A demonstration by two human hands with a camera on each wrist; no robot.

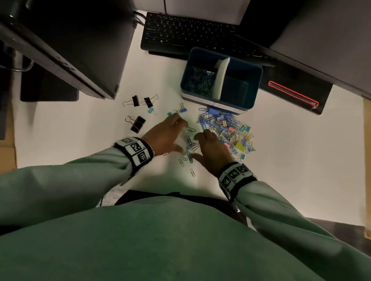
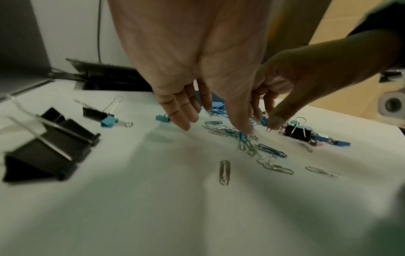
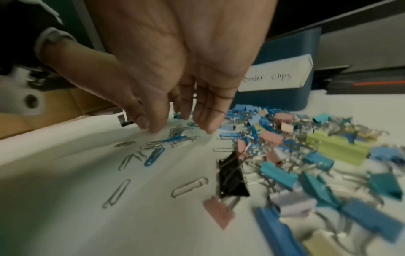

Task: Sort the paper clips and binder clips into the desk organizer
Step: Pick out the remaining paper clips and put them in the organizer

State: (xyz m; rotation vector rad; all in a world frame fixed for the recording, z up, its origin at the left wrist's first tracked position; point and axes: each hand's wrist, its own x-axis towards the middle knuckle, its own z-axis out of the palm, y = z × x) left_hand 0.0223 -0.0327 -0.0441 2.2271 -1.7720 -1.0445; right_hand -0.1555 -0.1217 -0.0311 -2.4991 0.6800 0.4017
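Note:
The blue desk organizer (image 1: 256,88) stands behind the clips; its left compartment holds paper clips (image 1: 198,80), and a white divider (image 1: 221,76) splits it. A label reading "Binder Clips" (image 3: 276,78) is on its front. A mixed pile of coloured binder clips (image 1: 230,131) lies in front of it. Loose silver and blue paper clips (image 1: 188,146) lie between my hands. My left hand (image 1: 176,132) hangs fingers down, tips at the table beside them (image 2: 215,126). My right hand (image 1: 198,145) also points straight fingers down over the clips (image 3: 175,126), holding nothing that shows.
Three black binder clips (image 1: 137,123) and small teal ones (image 1: 151,110) lie left of my left hand. A black keyboard (image 1: 190,34) sits behind the organizer, dark monitors (image 1: 66,27) at both sides, a black device with a red line (image 1: 295,94) to the right.

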